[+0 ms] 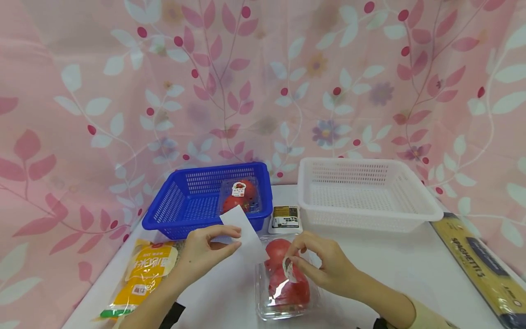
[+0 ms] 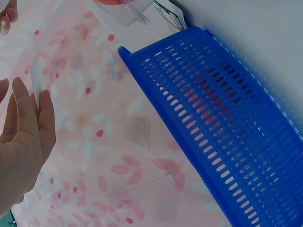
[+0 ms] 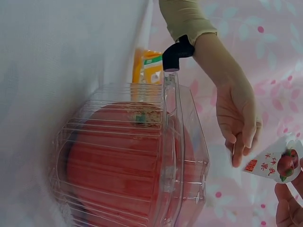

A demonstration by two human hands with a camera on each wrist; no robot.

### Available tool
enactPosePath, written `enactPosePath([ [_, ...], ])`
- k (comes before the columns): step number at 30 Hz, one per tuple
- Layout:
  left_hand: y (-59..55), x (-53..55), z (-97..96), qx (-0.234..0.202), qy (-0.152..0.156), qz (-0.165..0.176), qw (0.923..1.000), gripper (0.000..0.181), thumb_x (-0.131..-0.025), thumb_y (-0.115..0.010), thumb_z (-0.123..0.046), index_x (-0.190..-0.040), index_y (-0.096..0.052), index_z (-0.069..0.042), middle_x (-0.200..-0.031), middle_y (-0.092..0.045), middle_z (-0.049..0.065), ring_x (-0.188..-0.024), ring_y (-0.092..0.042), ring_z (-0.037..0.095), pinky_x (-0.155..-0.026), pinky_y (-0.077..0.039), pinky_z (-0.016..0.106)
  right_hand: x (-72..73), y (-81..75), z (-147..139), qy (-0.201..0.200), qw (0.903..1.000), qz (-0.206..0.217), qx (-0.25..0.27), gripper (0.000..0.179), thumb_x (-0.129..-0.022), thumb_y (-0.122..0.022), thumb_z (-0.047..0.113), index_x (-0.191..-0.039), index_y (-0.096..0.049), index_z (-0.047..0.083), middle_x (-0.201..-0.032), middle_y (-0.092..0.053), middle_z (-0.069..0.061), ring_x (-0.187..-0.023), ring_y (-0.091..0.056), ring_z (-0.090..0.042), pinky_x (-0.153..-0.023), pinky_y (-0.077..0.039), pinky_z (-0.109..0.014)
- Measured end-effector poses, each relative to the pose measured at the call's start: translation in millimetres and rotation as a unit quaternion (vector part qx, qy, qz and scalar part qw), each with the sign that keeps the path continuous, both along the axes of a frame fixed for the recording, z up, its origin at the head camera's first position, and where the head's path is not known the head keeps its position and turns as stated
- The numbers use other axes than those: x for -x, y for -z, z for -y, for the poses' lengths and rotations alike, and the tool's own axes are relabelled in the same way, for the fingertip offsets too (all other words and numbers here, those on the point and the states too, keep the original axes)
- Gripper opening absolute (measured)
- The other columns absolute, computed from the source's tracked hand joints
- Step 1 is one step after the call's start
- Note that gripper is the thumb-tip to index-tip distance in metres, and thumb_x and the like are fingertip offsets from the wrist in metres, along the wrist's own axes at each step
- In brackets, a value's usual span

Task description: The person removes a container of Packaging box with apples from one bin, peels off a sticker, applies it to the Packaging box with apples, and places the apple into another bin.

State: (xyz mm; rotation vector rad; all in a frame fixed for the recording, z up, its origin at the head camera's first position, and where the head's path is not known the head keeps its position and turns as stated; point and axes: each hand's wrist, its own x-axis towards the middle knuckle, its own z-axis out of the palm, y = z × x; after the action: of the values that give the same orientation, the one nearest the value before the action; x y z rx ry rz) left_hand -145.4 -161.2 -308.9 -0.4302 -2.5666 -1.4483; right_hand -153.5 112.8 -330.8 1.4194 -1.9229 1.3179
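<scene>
My left hand [image 1: 205,253] holds a white sheet of paper [image 1: 244,233] over the table; in the left wrist view the paper's edge runs between its fingers [image 2: 45,118]. My right hand [image 1: 328,260] pinches a small label sticker [image 1: 289,270] by its upper edge. The right wrist view shows the sticker [image 3: 277,163] printed with red fruit and red characters. Below the hands sits a clear plastic clamshell box [image 1: 260,301] with red, apple-like fruits [image 1: 289,290] inside. Its lid appears closed, and the right hand and sticker cover part of it.
Behind on the left stands a blue basket [image 1: 172,224] with a labelled box of red fruit [image 1: 239,189]. A white basket [image 1: 365,219] stands behind right. Between them lies a flat labelled pack [image 1: 286,217]. A yellow grain bag [image 1: 144,274] lies left, a spaghetti pack [image 1: 476,260] right.
</scene>
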Motion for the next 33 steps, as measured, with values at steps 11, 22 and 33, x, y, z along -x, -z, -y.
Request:
enactPosePath([
  [11, 8.2, 0.5, 21.8, 0.029, -0.039, 0.044, 0.9979, 0.015, -0.075, -0.076, -0.019, -0.087, -0.071, -0.014, -0.086, -0.068, -0.003, -0.076, -0.064, 0.01, -0.068, -0.052, 0.022, 8.3, 6.1, -3.7, 0.021, 0.9956, 0.09, -0.009, 0.023, -0.077, -0.065, -0.011, -0.088, -0.058, 0.007, -0.076, -0.064, -0.001, -0.067, -0.059, -0.011, -0.06, -0.052, -0.023],
  [22, 33.0, 11.8, 33.5, 0.067, 0.029, 0.12, 0.9901, 0.023, -0.076, -0.074, -0.024, -0.092, -0.069, -0.009, -0.086, -0.066, -0.001, -0.08, -0.061, 0.015, -0.066, -0.051, 0.023, 20.1, 15.0, -4.2, 0.036, 0.9865, 0.157, -0.029, 0.022, -0.08, -0.065, -0.006, -0.092, -0.057, 0.009, -0.081, -0.061, 0.003, -0.067, -0.059, -0.009, -0.062, -0.053, -0.026],
  [33, 54.1, 9.8, 33.3, 0.302, 0.018, 0.03, 0.9526, 0.02, -0.072, -0.073, -0.001, -0.09, -0.067, -0.006, -0.091, -0.065, 0.005, -0.084, -0.061, 0.023, -0.073, -0.052, 0.037, 32.2, 23.3, -2.5, 0.053, 0.9875, 0.127, -0.076, 0.022, -0.079, -0.066, -0.006, -0.095, -0.059, 0.008, -0.082, -0.062, -0.001, -0.068, -0.058, -0.012, -0.057, -0.051, -0.023],
])
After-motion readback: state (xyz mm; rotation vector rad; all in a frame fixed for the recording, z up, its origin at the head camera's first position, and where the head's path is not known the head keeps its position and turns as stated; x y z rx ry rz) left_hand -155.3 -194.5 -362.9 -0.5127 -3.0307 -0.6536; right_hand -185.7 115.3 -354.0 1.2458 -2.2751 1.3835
